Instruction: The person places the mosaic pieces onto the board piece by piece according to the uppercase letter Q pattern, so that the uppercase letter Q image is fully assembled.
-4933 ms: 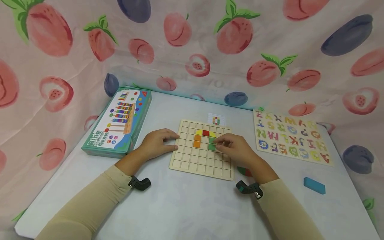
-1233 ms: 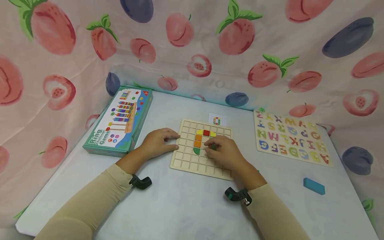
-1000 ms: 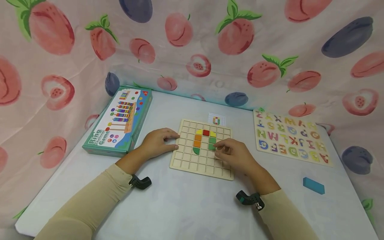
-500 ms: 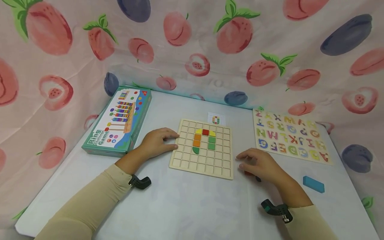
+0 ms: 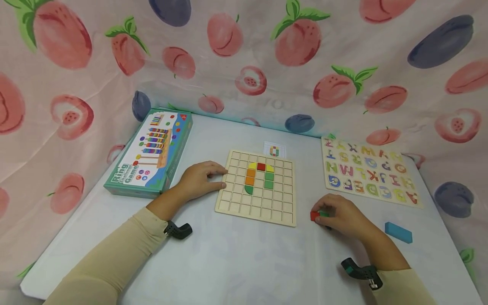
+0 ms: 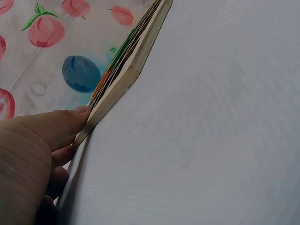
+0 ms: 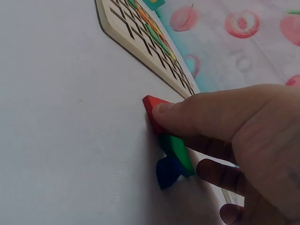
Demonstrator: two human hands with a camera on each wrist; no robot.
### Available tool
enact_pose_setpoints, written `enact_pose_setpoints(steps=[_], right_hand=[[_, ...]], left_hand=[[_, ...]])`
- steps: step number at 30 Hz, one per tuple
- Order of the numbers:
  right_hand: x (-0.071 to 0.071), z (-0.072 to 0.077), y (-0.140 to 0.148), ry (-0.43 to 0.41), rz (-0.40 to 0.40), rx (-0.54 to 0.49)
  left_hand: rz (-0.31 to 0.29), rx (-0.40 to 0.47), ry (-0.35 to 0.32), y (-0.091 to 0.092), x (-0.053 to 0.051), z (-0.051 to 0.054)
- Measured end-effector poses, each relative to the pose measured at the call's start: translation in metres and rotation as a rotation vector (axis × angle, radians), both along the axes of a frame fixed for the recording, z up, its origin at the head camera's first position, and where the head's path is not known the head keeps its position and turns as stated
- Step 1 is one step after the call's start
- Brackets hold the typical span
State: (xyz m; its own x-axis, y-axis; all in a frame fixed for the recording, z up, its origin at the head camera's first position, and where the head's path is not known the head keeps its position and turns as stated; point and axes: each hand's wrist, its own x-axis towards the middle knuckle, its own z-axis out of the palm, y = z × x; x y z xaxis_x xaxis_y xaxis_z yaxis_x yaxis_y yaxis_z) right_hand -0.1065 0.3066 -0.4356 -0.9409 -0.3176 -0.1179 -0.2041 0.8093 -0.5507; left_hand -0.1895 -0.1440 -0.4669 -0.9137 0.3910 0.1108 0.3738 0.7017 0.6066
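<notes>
A wooden grid board [image 5: 232, 207] lies mid-table with a pattern of small yellow, red, orange and green tiles [image 5: 268, 184]. My left hand [image 5: 200, 180] touches the board's left edge with thumb and fingertips; in the left wrist view the thumb lies against that edge. Right of the board, my right hand [image 5: 341, 214] pinches a red block [image 7: 156, 112] at the table top, its thumb on the block's face. A green piece [image 7: 178, 152] and a dark blue piece [image 7: 168, 172] sit right beside the red block, partly hidden by the hand in the head view.
A small pattern card [image 5: 280, 149] lies just behind the board. An alphabet puzzle board [image 5: 331, 148] stretches across the back right. At left is a green Ring Challenge Game box [image 5: 173, 165]. A blue block [image 5: 398, 232] lies at the right, before a fruit-print curtain [image 5: 267, 89].
A green rounded tile now sits below the orange tiles. My right hand has left the board, moved right and down, and taken hold of the red block. The left hand stays put.
</notes>
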Motion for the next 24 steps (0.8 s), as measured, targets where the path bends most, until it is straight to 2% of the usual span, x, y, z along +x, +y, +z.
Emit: enact_pose_setpoints(steps=[7, 15, 24], right_hand=[[-0.007, 0.005, -0.004, -0.046, -0.037, 0.024], [-0.021, 0.012, -0.009, -0.074, -0.06, -0.035], [-0.045, 0.011, -0.049, -0.06, -0.079, -0.128]], left_hand=[[0.0, 0.002, -0.01, 0.0, 0.0, 0.0], [-0.011, 0.004, -0.003, 0.0, -0.002, 0.0], [-0.004, 0.012, -0.011, 0.0, -0.002, -0.001]])
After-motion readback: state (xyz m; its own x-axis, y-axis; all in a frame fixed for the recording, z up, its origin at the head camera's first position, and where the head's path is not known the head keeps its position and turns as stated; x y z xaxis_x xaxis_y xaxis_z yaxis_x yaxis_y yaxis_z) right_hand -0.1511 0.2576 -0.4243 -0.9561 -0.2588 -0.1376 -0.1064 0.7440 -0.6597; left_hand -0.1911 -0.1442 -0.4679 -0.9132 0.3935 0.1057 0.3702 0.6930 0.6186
